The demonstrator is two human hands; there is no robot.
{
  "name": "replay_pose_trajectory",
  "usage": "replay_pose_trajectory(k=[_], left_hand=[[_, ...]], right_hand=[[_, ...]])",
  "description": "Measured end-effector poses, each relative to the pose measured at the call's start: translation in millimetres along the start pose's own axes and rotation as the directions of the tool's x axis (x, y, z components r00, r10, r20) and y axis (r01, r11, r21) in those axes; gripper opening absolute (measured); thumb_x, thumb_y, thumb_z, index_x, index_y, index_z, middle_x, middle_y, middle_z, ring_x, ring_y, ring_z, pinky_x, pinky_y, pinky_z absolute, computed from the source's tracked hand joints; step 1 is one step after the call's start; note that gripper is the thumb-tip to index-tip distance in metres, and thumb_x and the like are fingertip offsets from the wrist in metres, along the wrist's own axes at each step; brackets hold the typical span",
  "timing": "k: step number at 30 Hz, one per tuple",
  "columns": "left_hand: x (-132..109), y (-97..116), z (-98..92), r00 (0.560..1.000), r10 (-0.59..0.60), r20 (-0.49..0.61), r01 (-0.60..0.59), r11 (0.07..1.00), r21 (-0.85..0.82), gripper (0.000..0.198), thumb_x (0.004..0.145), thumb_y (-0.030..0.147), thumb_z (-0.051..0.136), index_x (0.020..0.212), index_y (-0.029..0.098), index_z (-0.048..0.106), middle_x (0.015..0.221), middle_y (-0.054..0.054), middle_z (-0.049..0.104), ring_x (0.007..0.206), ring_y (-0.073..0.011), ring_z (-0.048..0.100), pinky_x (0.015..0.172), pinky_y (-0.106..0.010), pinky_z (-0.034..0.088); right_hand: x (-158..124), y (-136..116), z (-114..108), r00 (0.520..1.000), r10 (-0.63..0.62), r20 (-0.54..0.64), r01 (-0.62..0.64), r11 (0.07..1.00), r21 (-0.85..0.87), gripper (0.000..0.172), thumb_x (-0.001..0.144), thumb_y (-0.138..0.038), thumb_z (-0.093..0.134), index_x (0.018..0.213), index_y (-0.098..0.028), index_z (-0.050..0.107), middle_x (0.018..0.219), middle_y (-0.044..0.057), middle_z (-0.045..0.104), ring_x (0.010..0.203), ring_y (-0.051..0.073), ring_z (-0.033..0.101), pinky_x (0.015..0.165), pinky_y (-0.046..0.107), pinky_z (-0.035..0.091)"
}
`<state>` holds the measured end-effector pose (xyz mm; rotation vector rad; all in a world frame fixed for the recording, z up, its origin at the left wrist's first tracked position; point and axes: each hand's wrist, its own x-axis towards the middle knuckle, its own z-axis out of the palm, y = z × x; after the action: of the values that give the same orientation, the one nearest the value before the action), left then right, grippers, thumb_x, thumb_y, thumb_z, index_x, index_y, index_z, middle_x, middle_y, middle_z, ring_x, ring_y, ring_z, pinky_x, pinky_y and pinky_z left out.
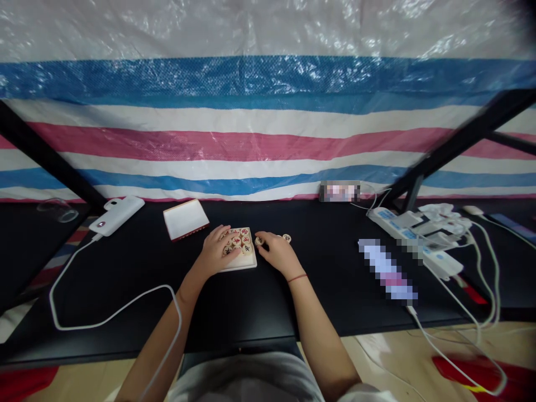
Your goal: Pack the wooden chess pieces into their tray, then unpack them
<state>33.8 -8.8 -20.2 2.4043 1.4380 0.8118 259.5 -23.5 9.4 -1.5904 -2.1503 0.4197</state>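
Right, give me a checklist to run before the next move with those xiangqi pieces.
1. Right hand holding a xiangqi piece: ok, at the fingertips.
2. Left hand over the white tray: ok, fingers spread across its pieces.
3. Bare room in the tray: ok, along its near edge.
4. No loose piece on the table: not ok, one lies beyond the right hand.
5. All tray pieces face up: cannot tell, the left hand covers some.

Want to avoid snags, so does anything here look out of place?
Yes: the white cable loops across the desk from the white device at left and passes in front of the left forearm, where it might catch. The tray shows no visible damage.
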Motion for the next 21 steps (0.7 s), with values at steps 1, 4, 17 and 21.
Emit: replay_pose_trajectory(k=[1, 4, 17, 21], left_hand=[[0, 2, -1.8, 1.0, 0.002, -0.017, -0.001, 1.0, 0.012, 0.041, 0.084, 0.04, 0.06, 0.123, 0.026, 0.061, 0.138, -0.009, 0.051, 0.133, -0.0304, 0.041, 0.11, -0.053, 0.034], [1, 10, -9.0, 0.996, 0.046, -0.081, -0.043, 0.998, 0.034, 0.04, 0.085, 0.039, 0.06, 0.123, 0.027, 0.061, 0.138, -0.008, 0.052, 0.134, -0.0306, 0.039, 0.111, -0.052, 0.032], [-3, 31, -23.4, 0.979, 0.148, -0.143, -0.166, 0.978, -0.127, 0.021, 0.089, 0.026, 0.053, 0.108, 0.023, 0.06, 0.107, -0.007, 0.067, 0.104, -0.0204, 0.062, 0.095, -0.037, 0.05], [-12, 25, -36.1, 0.986, 0.088, -0.142, -0.112, 0.979, -0.17, 0.017, 0.081, 0.021, 0.055, 0.098, 0.022, 0.056, 0.098, -0.005, 0.064, 0.098, -0.0198, 0.062, 0.088, -0.035, 0.052]], right_hand=[[0, 0, 0, 1.0, -0.003, -0.006, 0.003, 1.0, 0.001, 0.033, 0.082, -0.012, 0.055, 0.112, -0.019, 0.064, 0.105, 0.009, 0.07, 0.091, 0.021, 0.066, 0.082, 0.032, 0.049], [-1, -5, -1, 0.994, -0.022, -0.103, 0.032, 0.994, 0.103, 0.028, 0.082, -0.016, 0.057, 0.109, -0.02, 0.064, 0.105, 0.008, 0.07, 0.087, 0.02, 0.066, 0.079, 0.031, 0.05], [-5, -34, 10, 0.993, 0.116, -0.014, -0.072, 0.702, 0.708, 0.036, 0.072, -0.046, 0.072, 0.096, -0.021, 0.062, 0.09, 0.001, 0.065, 0.046, 0.006, 0.045, 0.04, 0.02, 0.035], [-5, -31, 14, 0.991, 0.126, -0.048, -0.059, 0.721, 0.691, 0.036, 0.074, -0.047, 0.071, 0.096, -0.021, 0.062, 0.09, 0.001, 0.065, 0.048, 0.006, 0.045, 0.044, 0.02, 0.037]])
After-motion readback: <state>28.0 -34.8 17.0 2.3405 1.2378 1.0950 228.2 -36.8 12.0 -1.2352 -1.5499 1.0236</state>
